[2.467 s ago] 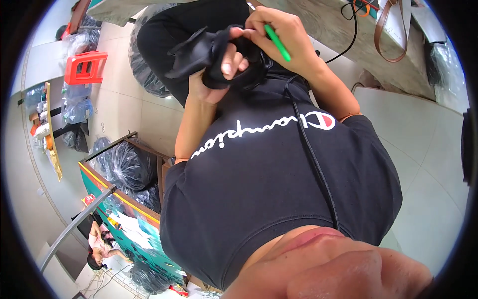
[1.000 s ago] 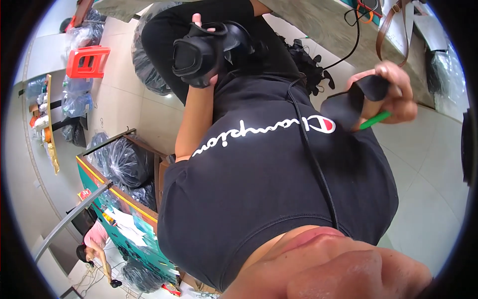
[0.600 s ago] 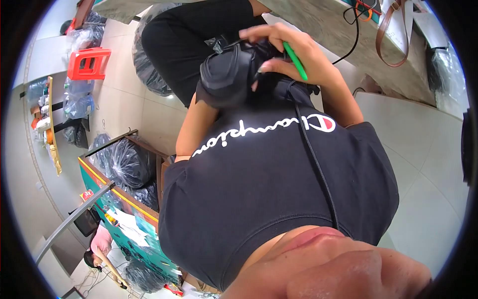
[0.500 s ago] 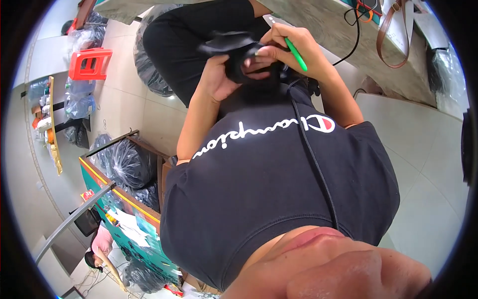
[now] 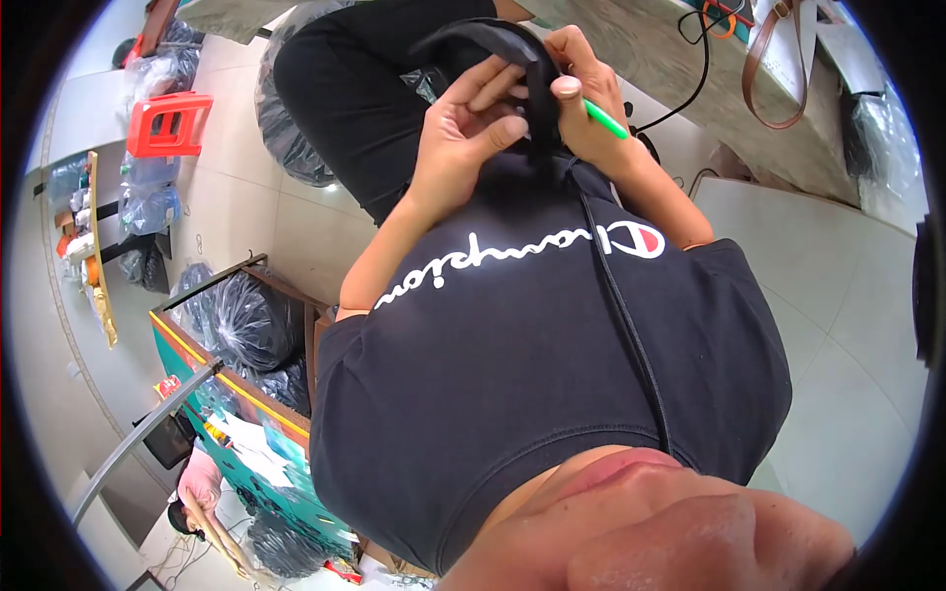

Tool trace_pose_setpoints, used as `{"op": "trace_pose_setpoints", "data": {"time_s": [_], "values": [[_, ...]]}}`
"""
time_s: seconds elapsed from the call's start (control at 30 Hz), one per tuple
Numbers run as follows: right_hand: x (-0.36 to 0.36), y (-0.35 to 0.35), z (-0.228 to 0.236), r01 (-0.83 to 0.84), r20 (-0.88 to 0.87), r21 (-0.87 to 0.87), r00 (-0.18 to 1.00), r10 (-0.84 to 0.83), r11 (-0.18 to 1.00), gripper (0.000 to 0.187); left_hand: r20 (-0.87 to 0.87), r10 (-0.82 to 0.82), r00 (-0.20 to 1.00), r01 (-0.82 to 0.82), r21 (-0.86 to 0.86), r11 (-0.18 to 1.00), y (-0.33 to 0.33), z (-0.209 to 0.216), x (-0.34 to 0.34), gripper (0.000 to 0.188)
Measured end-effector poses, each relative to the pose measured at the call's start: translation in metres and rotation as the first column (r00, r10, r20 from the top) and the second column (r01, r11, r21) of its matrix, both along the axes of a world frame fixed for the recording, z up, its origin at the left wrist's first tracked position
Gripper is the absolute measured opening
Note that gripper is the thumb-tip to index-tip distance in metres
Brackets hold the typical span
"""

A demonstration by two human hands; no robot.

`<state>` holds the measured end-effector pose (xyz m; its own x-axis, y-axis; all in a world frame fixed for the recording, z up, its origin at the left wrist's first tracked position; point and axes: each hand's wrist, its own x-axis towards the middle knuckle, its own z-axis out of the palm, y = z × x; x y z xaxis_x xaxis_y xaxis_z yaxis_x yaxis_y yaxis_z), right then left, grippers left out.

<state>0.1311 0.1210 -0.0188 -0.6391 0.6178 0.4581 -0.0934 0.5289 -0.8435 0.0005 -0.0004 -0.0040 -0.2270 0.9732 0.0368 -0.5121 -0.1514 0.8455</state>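
Note:
A curved black piece (image 5: 503, 37), soft-looking and band-like, is held up at the top middle; its exact kind I cannot tell. My left hand (image 5: 458, 128) has its fingers curled against the near edge of the piece, with the thumb (image 5: 507, 131) bent toward them. My right hand (image 5: 591, 103) grips the far end of the same piece, its thumb along the edge. A slim tool with a green handle (image 5: 605, 118) is tucked in my right hand, its handle pointing down and right. The tip of that tool is hidden.
A grey worktop (image 5: 670, 59) with a brown strap (image 5: 759, 98) and a black cable lies at upper right. A red stool (image 5: 169, 125) stands at left. Black bags (image 5: 246, 320) fill a bin beside a green table (image 5: 197, 394). Another person (image 5: 200, 483) works at lower left.
The black piece has been turned and raised into an arch. My left hand's fingers moved up and right along it, while my right hand shifted its grip, still with the green-handled tool.

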Motion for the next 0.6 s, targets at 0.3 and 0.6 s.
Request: {"op": "trace_pose_setpoints", "data": {"time_s": [0.3,0.6], "values": [[-0.011,-0.014,0.008,-0.081,-0.047,0.003,0.996,0.081,0.997,0.059,-0.593,0.223,0.774,-0.25,0.038,0.967,-0.003,-0.025,0.0,0.029],[0.01,0.006,0.017,-0.235,-0.433,-0.306,0.898,0.085,0.923,0.049,0.077,0.378,0.923,-0.383,0.08,0.92,0.001,-0.013,0.001,0.024]]}}
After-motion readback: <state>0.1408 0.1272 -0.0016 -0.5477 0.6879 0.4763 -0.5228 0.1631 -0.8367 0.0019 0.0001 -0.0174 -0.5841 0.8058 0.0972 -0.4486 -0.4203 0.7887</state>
